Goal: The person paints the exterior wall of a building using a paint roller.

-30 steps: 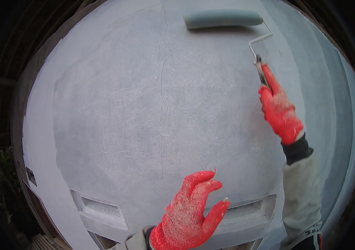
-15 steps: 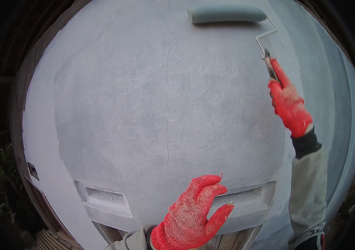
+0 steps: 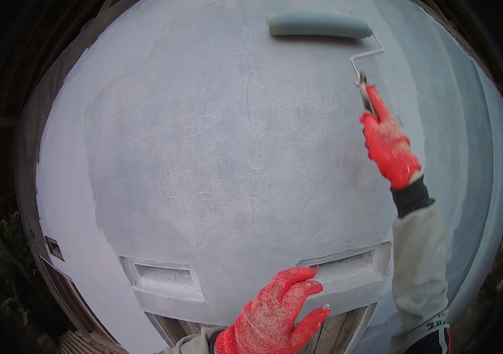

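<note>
In a red glove, my right hand [image 3: 391,141] is wrapped round the handle of a paint roller [image 3: 319,26]. The long grey-blue roller lies level against the upper part of the grey wall [image 3: 192,153], its bent wire frame running down to the handle. My left hand [image 3: 275,312], also in a red glove dusted with whitish specks, is held low in front of the wall with fingers apart and nothing in it. A thin crack runs down the wall left of the roller.
Two recessed openings, one on the left [image 3: 166,275] and one on the right [image 3: 352,265], sit low in the wall. Below them is a wooden door or shutter [image 3: 337,330]. Dark foliage [image 3: 3,253] stands at the far left, under a dark roof.
The roller and my right hand have shifted slightly left since half a second ago. The wall has moved a little in view, its low openings now higher than one second ago. My left hand stays open.
</note>
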The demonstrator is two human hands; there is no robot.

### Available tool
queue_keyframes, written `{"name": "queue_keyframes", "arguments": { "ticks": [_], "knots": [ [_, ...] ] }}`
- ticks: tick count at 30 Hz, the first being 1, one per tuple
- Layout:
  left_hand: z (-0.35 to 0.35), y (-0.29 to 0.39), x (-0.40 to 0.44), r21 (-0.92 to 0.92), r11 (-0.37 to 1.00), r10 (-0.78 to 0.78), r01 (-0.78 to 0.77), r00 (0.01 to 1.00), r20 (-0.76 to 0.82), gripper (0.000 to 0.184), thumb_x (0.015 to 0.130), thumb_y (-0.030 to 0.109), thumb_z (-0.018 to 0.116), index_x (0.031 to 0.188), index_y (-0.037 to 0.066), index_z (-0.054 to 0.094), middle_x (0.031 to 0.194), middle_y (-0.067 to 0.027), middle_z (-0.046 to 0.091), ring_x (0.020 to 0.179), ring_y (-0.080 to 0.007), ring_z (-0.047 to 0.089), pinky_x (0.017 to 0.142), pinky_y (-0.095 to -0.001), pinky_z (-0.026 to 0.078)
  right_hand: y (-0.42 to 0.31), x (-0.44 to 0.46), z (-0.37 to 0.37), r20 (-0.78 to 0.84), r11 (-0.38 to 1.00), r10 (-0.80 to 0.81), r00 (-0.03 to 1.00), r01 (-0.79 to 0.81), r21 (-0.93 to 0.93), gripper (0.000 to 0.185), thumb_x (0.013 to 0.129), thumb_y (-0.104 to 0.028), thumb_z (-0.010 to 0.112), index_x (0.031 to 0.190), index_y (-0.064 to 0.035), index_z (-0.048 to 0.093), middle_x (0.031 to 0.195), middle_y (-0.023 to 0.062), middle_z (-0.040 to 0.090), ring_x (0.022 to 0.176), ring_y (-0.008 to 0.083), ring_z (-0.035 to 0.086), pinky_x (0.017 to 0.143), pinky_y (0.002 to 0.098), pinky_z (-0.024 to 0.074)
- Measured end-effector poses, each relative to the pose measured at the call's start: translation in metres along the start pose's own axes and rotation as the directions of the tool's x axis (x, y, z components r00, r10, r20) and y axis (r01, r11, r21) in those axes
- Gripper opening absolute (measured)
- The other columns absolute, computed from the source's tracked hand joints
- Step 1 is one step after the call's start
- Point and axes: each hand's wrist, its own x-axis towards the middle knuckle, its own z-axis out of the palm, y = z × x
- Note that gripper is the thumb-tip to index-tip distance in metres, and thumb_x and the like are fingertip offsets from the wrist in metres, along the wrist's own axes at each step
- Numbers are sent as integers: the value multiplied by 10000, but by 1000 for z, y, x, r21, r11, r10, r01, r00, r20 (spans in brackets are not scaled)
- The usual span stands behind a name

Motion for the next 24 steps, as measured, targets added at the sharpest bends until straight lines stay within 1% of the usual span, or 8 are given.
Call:
{"name": "queue_keyframes", "arguments": {
  "ticks": [2,8,9,11,15,17,22,24],
  "knots": [
    [4,0,-5,-2,1000,-5,5,1000,12,365,783,91,706,1113,40,560,1181,-202,542,1073,-391,568,874,-415,489,-9,15,5,3,991,113,994,-112,-66,532,974,-153,477,1492,-194,361,1273,169,575,759,248,580,725,357,493],
    [1,-11,-35,-13,997,-79,80,995,55,366,778,82,705,1114,44,564,1171,-190,549,1067,-379,573,873,-409,488,82,-152,27,90,986,21,996,-35,166,621,936,14,435,1519,-100,254,1474,215,402,1233,343,537,926,342,474],
    [1,-11,-41,0,992,-128,128,989,70,359,778,75,702,1110,46,567,1168,-183,552,1064,-371,575,871,-403,489,119,-194,29,61,950,-287,956,292,-112,632,921,37,427,1515,-51,232,1479,238,382,1198,335,565,892,326,487],
    [5,-13,-51,-31,985,-170,173,982,77,345,782,70,697,1102,47,569,1163,-177,555,1060,-366,576,867,-397,489,131,-284,32,173,994,43,984,-59,87,648,904,56,412,1514,-15,205,1440,247,427,1091,330,618,846,327,505],
    [23,-20,-50,-101,978,-170,183,977,128,306,795,60,679,1084,45,577,1144,-171,562,1044,-362,580,848,-388,490,138,-309,29,235,993,105,966,-116,36,655,902,64,401,1519,-34,203,1395,238,478,910,275,639,776,338,512],
    [33,-13,-40,-126,956,-236,266,949,212,307,822,68,682,1110,46,575,1179,-175,554,1080,-354,575,881,-386,485,110,-254,29,154,982,63,986,-89,168,655,903,56,425,1517,-49,220,1362,244,503,811,257,613,734,340,503],
    [60,-8,-38,-221,919,-265,327,926,269,294,854,69,680,1129,53,575,1192,-168,558,1092,-341,581,904,-377,482,100,-198,27,182,977,138,974,-165,139,640,914,26,480,1506,-48,251,1302,256,540,770,280,622,730,349,500],
    [62,-6,-41,-232,898,-302,374,907,292,279,851,69,686,1111,63,585,1201,-167,558,1095,-332,583,909,-375,482,137,-249,44,104,991,-5,995,-9,131,643,910,24,473,1506,-31,237,1327,268,523,889,317,660,774,356,514]
  ]
}}
